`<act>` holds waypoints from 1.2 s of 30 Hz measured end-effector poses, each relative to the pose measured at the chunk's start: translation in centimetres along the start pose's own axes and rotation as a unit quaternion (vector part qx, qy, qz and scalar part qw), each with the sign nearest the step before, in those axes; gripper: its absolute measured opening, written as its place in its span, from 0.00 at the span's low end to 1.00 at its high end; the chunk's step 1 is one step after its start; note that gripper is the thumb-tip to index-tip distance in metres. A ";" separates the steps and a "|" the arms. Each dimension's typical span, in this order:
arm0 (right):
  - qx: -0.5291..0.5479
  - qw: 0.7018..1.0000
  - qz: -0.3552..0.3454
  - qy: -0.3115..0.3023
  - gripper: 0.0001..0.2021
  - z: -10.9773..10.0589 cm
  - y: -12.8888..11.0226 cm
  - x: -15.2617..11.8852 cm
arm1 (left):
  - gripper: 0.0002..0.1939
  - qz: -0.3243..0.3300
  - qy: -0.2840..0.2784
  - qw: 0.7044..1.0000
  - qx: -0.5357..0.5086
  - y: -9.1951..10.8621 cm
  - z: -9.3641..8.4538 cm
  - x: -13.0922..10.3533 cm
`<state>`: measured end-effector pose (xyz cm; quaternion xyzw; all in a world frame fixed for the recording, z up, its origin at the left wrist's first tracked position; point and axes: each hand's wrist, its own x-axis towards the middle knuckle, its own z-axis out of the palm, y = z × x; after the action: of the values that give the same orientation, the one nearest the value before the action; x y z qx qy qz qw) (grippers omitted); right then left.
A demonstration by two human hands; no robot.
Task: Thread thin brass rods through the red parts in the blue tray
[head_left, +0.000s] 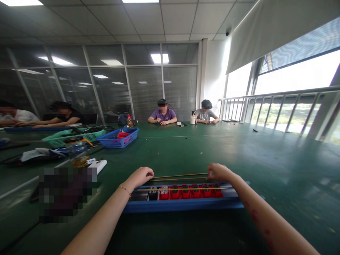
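A long blue tray (186, 204) lies on the green table in front of me. Inside it sit several red holders (185, 193) in a row, with a black holder (153, 194) at their left end. One thin stick (183, 189) lies lengthwise over the row. Beyond the tray, two thin sticks (180, 175) stretch between my hands. My left hand (143, 174) has its fingers closed at their left ends. At the right ends, my right hand (218, 172) pinches them between curled fingers. A bracelet circles my left wrist.
Left of the tray are a white device (101, 166), a jar (77, 150), a blue basket (117, 141) and a green basket (57, 141). Several people sit around the table (170, 152). A white bottle (192, 119) stands at the far side.
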<state>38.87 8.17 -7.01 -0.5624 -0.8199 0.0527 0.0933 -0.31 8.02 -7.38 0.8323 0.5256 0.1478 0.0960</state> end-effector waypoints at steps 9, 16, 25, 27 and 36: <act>0.030 0.999 -0.010 -0.018 0.11 1.2 0.9 0.5 | 0.17 0.001 0.103 0.994 -0.035 3.3 -3.1 -1.5; 0.036 0.999 -0.009 -0.007 0.12 1.8 1.3 0.5 | 0.15 -0.007 -0.053 0.998 -0.038 6.6 -7.1 -5.3; 0.038 0.999 -0.003 -0.002 0.10 2.0 1.3 0.5 | 0.08 -0.011 -0.122 0.992 -0.030 7.8 -6.8 -6.1; 0.040 0.999 -0.003 -0.002 0.10 1.9 1.3 0.5 | 0.08 -0.004 -0.125 0.991 -0.036 7.8 -6.9 -6.1; 0.061 0.998 0.004 -0.003 0.08 1.8 1.1 0.3 | 0.11 0.071 0.055 0.995 0.043 6.5 -7.7 -4.8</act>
<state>39.38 8.87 -8.95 -0.5589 -0.8131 0.1043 0.1249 0.57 0.92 1.24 0.8613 0.4756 0.1776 0.0205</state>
